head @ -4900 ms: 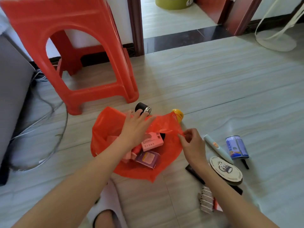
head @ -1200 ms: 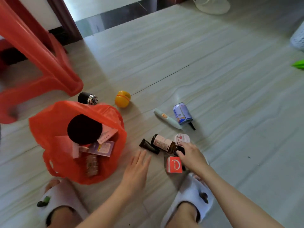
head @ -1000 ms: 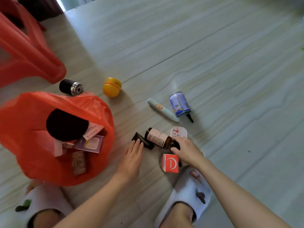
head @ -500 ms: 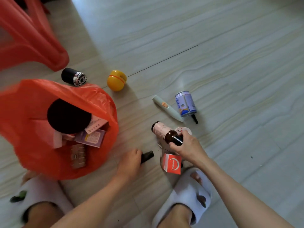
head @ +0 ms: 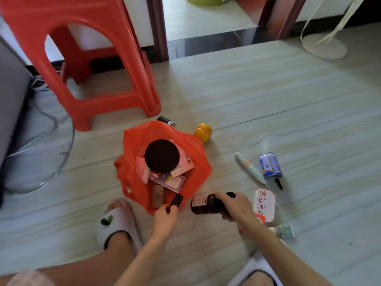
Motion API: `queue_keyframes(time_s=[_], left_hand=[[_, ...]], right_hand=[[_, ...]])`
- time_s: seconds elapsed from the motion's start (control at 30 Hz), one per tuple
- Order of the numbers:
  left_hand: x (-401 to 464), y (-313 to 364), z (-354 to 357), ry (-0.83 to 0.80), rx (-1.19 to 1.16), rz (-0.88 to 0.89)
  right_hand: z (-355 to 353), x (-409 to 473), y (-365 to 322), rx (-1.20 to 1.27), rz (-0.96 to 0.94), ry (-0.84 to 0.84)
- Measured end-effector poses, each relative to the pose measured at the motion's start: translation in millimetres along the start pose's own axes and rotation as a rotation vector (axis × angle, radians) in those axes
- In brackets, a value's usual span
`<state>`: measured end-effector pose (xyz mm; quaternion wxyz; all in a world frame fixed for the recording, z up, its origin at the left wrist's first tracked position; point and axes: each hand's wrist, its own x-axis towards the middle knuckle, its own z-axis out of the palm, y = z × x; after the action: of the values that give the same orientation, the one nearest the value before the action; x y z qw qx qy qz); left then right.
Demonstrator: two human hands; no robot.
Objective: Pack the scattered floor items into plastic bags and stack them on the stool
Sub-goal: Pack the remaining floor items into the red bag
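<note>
While slippers (head: 118, 226) flank it, bag (head: 198, 162) hides, seemingly, a torch (head: 166, 120).

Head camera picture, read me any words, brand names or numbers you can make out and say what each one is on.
None can be read.
Brown bottle label: print blurred.
Blue can: print too small.
Cards in the red bag: print too small.
White case: red marks only, no readable words.

Bright daylight from the doorway (head: 208, 19), glare on the floor (head: 268, 129). Soft overall; blurred, bowed at edges.
</note>
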<state>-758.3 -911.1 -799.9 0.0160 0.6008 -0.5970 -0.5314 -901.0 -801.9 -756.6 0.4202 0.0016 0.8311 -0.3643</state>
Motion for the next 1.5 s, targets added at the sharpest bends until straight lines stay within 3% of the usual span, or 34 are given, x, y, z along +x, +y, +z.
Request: queue_keyframes(time_s=[0.1, 0.2, 0.3, 0.43, 0.53, 0.7, 0.9, 1.03, 1.13, 1.27, 1.4, 1.5], left_hand=[[-0.3, 10.0, -20.6, 0.135, 0.230, 0.276], [7.7, 27.9, -47.5, 0.464, 0.578, 0.624], [36.8, 41.2, -76.6, 0.707, 0.681, 0.752], [79.1, 52.9, -95.1, 0.734, 0.802, 0.801], [106.7, 57.4, -98.4, 0.624, 0.816, 0.765], [123.5, 53.7, -111.1, 0.392, 0.481, 0.847], [115.2, 67.3, -134.0, 0.480, 0.254, 0.986], [107.5, 61.0, -139.2, 0.535, 0.191, 0.950], [106.0, 53.5, -140.5, 0.486, 0.220, 0.926], [96.4, 49.7, -138.1, 0.395, 0.463, 0.837], [68.5, 53.6, -126.5, 0.427, 0.639, 0.792], [40.0, 52.2, -99.5, 0.392, 0.654, 0.884]], right_hand=[[26.3, -2.6, -13.0, 0.287, 0.120, -0.076], [56.8, 0.7, -33.2, 0.546, 0.173, -0.173], [88.5, 11.6, -56.4, 0.614, 0.107, -0.193], [129.4, 26.0, -81.3, 0.817, 0.090, -0.263], [154.2, 38.5, -89.0, 0.877, 0.069, -0.278], [181.1, 56.3, -95.5, 0.732, 0.039, -0.253], [204.7, 67.7, -111.4, 0.592, -0.046, -0.180], [211.8, 60.7, -117.2, 0.459, -0.111, -0.122], [207.6, 53.6, -111.0, 0.394, -0.101, -0.131], [184.6, 34.5, -105.8, 0.231, -0.198, -0.199], [140.8, 3.1, -91.9, -0.113, -0.502, -0.044], [85.6, -15.9, -70.0, -0.468, -0.746, 0.108]])
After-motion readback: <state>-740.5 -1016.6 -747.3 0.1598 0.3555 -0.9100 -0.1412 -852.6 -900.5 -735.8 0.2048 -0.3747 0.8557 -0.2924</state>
